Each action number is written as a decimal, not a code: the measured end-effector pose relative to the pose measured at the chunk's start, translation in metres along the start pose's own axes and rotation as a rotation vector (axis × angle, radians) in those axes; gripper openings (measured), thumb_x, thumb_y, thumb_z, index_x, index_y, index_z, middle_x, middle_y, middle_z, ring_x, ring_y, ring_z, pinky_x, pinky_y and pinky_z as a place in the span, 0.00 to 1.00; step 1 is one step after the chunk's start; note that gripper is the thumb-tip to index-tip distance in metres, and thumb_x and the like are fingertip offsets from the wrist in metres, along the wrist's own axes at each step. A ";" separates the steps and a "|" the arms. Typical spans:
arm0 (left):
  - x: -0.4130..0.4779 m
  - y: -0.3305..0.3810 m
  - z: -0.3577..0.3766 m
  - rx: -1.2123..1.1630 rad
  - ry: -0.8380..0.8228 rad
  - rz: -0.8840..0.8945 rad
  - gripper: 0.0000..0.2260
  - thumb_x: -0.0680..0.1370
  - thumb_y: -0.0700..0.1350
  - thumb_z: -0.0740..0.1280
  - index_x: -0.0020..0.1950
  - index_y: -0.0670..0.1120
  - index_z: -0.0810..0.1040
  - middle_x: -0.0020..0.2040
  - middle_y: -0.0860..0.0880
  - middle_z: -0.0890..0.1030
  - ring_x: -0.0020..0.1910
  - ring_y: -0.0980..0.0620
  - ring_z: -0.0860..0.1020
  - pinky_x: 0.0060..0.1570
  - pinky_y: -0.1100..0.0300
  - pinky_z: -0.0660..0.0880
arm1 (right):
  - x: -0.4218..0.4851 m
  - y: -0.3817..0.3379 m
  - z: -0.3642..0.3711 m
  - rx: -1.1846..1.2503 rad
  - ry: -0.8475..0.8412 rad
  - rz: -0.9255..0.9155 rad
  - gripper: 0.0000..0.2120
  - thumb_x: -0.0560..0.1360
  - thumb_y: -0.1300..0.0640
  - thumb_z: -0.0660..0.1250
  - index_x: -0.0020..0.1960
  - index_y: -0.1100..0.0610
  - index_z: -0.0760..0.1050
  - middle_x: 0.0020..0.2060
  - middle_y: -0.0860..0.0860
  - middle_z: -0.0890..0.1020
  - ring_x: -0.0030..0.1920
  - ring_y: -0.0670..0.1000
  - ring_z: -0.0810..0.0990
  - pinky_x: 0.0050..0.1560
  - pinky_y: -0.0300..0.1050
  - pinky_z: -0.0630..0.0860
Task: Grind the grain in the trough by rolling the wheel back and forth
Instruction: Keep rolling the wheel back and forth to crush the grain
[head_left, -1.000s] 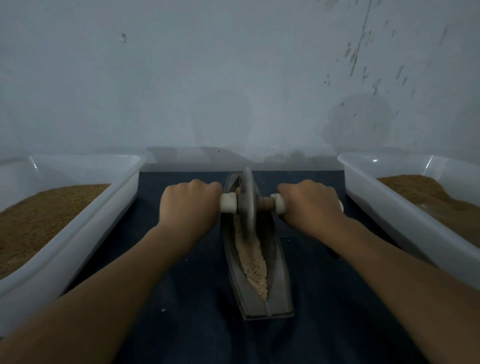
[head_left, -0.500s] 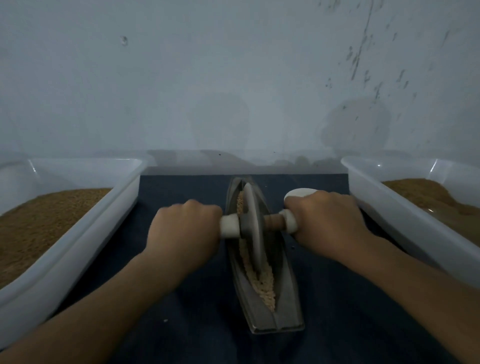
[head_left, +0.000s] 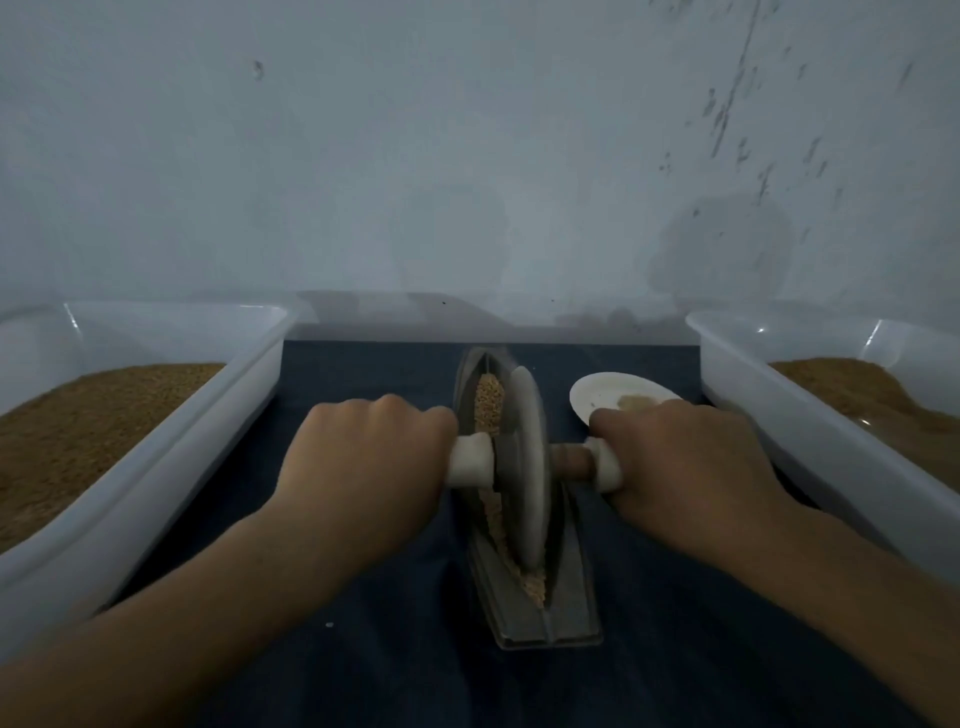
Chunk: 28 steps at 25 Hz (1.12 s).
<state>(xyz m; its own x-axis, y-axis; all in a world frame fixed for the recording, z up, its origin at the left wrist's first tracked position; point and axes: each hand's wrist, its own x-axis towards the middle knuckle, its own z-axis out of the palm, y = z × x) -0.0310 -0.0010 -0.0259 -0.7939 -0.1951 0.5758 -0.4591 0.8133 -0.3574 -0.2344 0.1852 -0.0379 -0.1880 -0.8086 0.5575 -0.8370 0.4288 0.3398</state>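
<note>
A grey boat-shaped trough (head_left: 571, 608) lies lengthwise on the dark cloth in front of me. Pale grain (head_left: 489, 402) shows at its far end and more at its near end. A grey metal wheel (head_left: 525, 467) stands upright in the trough near the middle. A wooden axle with white end grips runs through the wheel. My left hand (head_left: 371, 462) is closed around the left grip and my right hand (head_left: 685, 467) around the right grip. The fingers hide most of both grips.
A white plastic tub (head_left: 171, 467) with brown grain stands at the left, and a matching tub (head_left: 810, 431) at the right. A small white dish (head_left: 618, 397) with a little powder sits beyond my right hand. A pale wall rises just behind the cloth.
The wheel has rolled toward me along the trough, from its far end to past the middle. Both hands came back with it, uncovering the white dish and the far grain.
</note>
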 end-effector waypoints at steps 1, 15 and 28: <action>0.006 0.002 0.000 0.029 -0.038 0.000 0.21 0.60 0.49 0.75 0.35 0.53 0.61 0.28 0.55 0.53 0.24 0.55 0.47 0.27 0.64 0.45 | 0.002 -0.002 0.003 0.039 -0.064 0.020 0.16 0.64 0.46 0.68 0.36 0.43 0.59 0.27 0.43 0.66 0.27 0.47 0.63 0.26 0.37 0.51; -0.005 -0.015 0.011 -0.001 -0.152 -0.022 0.13 0.68 0.57 0.69 0.38 0.58 0.65 0.29 0.57 0.60 0.24 0.57 0.57 0.25 0.62 0.50 | 0.004 -0.004 0.002 0.038 -0.020 -0.011 0.22 0.64 0.49 0.73 0.37 0.44 0.58 0.27 0.45 0.69 0.27 0.48 0.66 0.26 0.38 0.51; 0.014 -0.005 0.026 0.025 -0.115 -0.115 0.15 0.69 0.52 0.71 0.37 0.55 0.64 0.29 0.55 0.59 0.25 0.54 0.57 0.26 0.62 0.53 | 0.028 -0.008 0.021 0.097 -0.074 0.059 0.17 0.69 0.51 0.69 0.38 0.45 0.59 0.33 0.46 0.74 0.33 0.50 0.73 0.27 0.42 0.60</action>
<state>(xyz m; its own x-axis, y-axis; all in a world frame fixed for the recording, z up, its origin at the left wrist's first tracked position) -0.0501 -0.0226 -0.0354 -0.7754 -0.3483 0.5268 -0.5579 0.7686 -0.3131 -0.2441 0.1508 -0.0410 -0.2730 -0.8121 0.5157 -0.8682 0.4388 0.2315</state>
